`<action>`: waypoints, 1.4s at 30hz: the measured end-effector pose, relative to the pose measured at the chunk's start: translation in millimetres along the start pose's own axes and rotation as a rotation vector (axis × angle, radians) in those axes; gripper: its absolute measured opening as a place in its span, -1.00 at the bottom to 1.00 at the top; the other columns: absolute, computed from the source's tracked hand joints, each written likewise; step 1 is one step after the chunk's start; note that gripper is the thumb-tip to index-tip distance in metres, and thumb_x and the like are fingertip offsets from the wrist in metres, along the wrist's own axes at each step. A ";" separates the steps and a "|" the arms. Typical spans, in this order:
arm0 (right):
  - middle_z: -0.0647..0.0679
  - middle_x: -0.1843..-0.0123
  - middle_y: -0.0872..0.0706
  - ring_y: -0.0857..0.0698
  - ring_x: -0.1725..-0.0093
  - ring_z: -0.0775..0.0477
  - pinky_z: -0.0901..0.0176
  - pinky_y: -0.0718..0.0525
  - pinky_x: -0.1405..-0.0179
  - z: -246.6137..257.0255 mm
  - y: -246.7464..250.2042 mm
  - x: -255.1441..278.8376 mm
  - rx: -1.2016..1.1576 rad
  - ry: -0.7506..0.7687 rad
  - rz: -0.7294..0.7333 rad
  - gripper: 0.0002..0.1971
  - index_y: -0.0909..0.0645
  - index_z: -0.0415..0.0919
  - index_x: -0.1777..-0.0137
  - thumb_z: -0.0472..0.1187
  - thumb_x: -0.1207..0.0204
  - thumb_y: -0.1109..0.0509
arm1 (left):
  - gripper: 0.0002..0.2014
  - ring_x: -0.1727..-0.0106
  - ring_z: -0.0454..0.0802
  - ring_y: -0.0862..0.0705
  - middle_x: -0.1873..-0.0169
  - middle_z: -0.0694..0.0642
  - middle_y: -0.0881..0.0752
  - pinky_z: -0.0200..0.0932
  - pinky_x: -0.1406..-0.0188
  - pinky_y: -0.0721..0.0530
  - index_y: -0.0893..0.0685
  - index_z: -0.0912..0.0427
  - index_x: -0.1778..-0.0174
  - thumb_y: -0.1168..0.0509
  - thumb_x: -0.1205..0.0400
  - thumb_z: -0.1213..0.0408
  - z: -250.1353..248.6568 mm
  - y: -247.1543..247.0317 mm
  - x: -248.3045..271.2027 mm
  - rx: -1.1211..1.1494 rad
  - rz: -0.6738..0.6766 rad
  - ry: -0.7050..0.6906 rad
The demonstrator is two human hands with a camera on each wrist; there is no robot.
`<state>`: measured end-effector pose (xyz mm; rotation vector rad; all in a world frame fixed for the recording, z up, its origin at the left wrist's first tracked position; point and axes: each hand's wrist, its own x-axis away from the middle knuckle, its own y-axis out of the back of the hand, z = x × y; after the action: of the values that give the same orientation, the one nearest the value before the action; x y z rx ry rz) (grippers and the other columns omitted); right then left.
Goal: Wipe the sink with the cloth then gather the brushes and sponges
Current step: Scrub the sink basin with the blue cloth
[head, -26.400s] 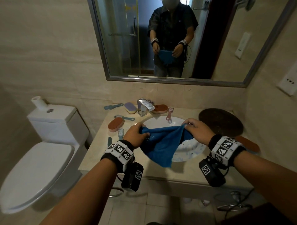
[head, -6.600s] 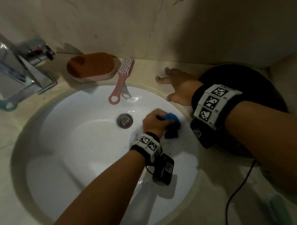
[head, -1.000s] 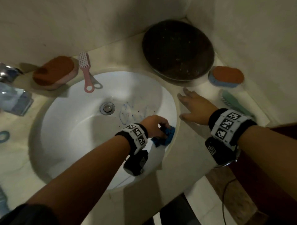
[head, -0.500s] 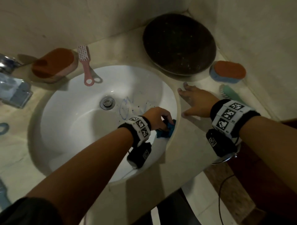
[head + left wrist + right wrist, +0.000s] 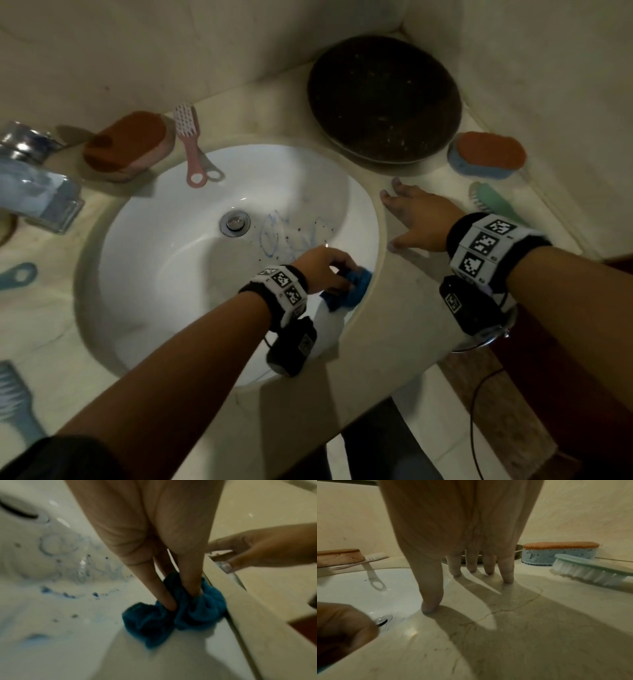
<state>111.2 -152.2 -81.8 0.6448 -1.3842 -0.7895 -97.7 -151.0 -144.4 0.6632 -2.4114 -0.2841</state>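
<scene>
Left hand [image 5: 323, 269] is pinching the bunched cloth [image 5: 349, 289] against the sink [image 5: 154, 260] wall by the rim; right hand [image 5: 416, 219] is bracing flat, fingers spread, on the worktop [image 5: 404, 308]. Blue marks [image 5: 291, 236] ahead of the left hand probably need firm overlapping strokes.

Head view high, looking down on sink [image 5: 171, 274]; wrist views close, low along fingers; all share sink.
</scene>
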 end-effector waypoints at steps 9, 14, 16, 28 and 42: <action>-0.07 -0.71 0.26 0.10 -0.68 -0.28 -0.12 -0.14 -0.61 1.9 0.8 3.9 -0.007 -0.029 0.047 0.02 0.17 -0.01 -0.67 0.09 -0.41 -0.48 | -0.71 -0.22 0.13 -0.68 -0.18 0.17 -0.73 -0.01 -0.26 -0.65 -0.72 0.21 -0.16 -0.41 -0.52 0.46 1.2 14.2 48.6 -0.359 0.357 0.206; -0.06 -0.71 0.26 0.10 -0.69 -0.24 -0.12 -0.15 -0.61 2.3 0.3 4.3 -0.018 -0.027 0.047 0.02 0.15 0.00 -0.67 0.09 -0.40 -0.48 | -0.74 -0.25 0.08 -0.63 -0.18 0.12 -0.70 -0.30 -0.23 -0.50 -0.70 0.20 -0.16 -0.36 -0.55 0.39 -18.4 48.6 81.1 -0.242 -0.225 0.181; -0.07 -0.71 0.25 0.10 -0.69 -0.22 -0.10 -0.16 -0.63 3.6 2.5 6.6 -0.007 -0.019 0.036 0.02 0.14 0.00 -0.67 0.10 -0.40 -0.48 | -0.73 -0.20 0.05 -0.63 -0.13 0.11 -0.68 -0.42 -0.07 -0.43 -0.69 0.20 -0.16 -0.40 -0.53 0.38 -23.0 58.2 100.6 -0.088 -0.491 0.217; -0.05 -0.33 -0.66 -0.66 -0.28 -0.06 0.08 -0.56 -0.36 51.6 75.4 33.8 -0.272 0.454 0.053 -0.70 -0.60 0.03 -0.27 -0.16 -0.54 -0.40 | -0.89 0.19 0.15 -0.72 0.10 0.19 -0.71 0.00 0.10 -0.79 -0.59 0.13 0.10 -0.37 -0.56 0.41 -88.8 50.3 158.4 0.473 -1.036 0.345; -0.25 -0.06 -0.76 -0.73 -0.03 -0.24 -0.12 -0.67 -0.08 110.8 110.0 65.4 -0.665 0.709 0.074 -0.78 -0.53 -0.03 0.00 -0.34 -0.48 -0.43 | -0.69 0.18 -0.01 -0.69 0.11 0.14 -0.69 -0.22 0.24 -0.77 -0.52 0.19 -0.12 -0.33 -0.54 0.59 -144.6 24.6 176.9 0.778 -1.055 0.207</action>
<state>13.8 -133.0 55.3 0.2893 -0.4477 -0.7948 -139.8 -228.7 67.8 2.1543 -1.7029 0.3332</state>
